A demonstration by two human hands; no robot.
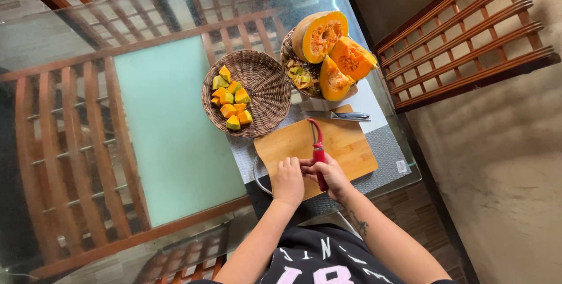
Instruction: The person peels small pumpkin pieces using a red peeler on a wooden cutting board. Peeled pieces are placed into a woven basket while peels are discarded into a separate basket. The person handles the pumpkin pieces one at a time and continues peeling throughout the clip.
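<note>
Peeler, red, lies over the board, handle gripped in right hand. Left hand curled shut at board's near edge, touching right; contents hidden. Knife at board's far edge. Basket with pumpkin chunks beyond board; cut pumpkin further right.

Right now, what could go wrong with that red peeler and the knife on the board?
The right hand grips the red peeler with the left hand right beside it, so a slip might nick those fingers. The knife lies loose at the far edge of the cutting board; a nudge could knock it off.
</note>
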